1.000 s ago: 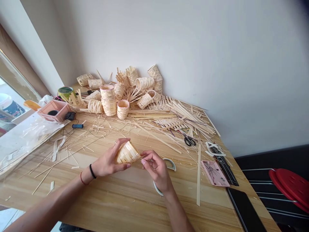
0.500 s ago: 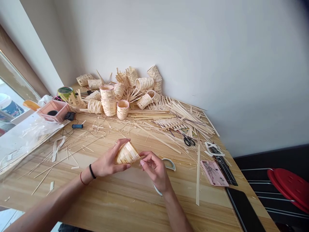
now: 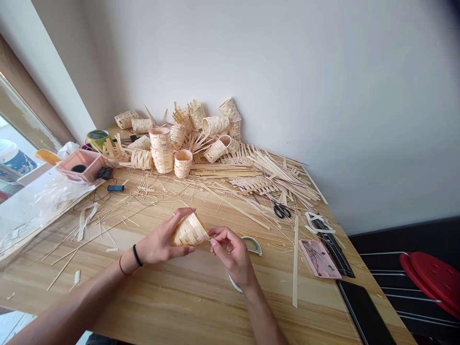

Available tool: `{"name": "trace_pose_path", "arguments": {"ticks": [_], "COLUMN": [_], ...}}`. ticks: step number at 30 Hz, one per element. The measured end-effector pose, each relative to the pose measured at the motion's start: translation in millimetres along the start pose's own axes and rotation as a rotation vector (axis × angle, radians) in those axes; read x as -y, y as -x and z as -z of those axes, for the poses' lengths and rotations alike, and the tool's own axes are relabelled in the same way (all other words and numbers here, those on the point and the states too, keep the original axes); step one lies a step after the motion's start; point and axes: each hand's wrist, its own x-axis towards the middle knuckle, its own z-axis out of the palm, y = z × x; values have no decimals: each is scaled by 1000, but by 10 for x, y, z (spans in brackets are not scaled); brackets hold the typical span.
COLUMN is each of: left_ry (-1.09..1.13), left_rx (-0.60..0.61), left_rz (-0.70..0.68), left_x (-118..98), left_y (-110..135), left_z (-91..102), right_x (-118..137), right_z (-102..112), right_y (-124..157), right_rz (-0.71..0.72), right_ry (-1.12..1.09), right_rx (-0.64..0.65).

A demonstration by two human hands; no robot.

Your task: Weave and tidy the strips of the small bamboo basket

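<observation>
My left hand [image 3: 158,242] is wrapped round a small woven basket [image 3: 189,230], held on its side just above the wooden table [image 3: 172,297]. My right hand [image 3: 232,254] pinches at the basket's right end, fingers curled together; what it holds there is too small to make out. A black band and a red string sit on my left wrist. Under my right hand lies a white curved tool [image 3: 251,245].
A heap of finished woven baskets [image 3: 179,136] and loose strips [image 3: 266,175] fills the far side by the wall. Scissors [image 3: 282,210], a pink tray [image 3: 319,258], a dark phone [image 3: 364,311], a pink box [image 3: 81,164] and plastic sheeting [image 3: 36,201] lie around. Red stool [image 3: 433,282] at right.
Both hands and the basket stay in nearly the same place; my right fingers have shifted slightly at the basket's end.
</observation>
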Motion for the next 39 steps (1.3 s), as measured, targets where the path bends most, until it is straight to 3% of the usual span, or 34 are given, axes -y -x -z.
{"name": "trace_pose_path", "arguments": {"ticks": [39], "left_ry": [-29], "left_rx": [14], "left_rz": [-14], "left_x": [11], "left_y": [-10], "left_z": [9], "right_x": [-13], "right_z": [-24], "right_y": [4], "right_rz": [22], "right_ry": [-33], "right_rx": [20]}}
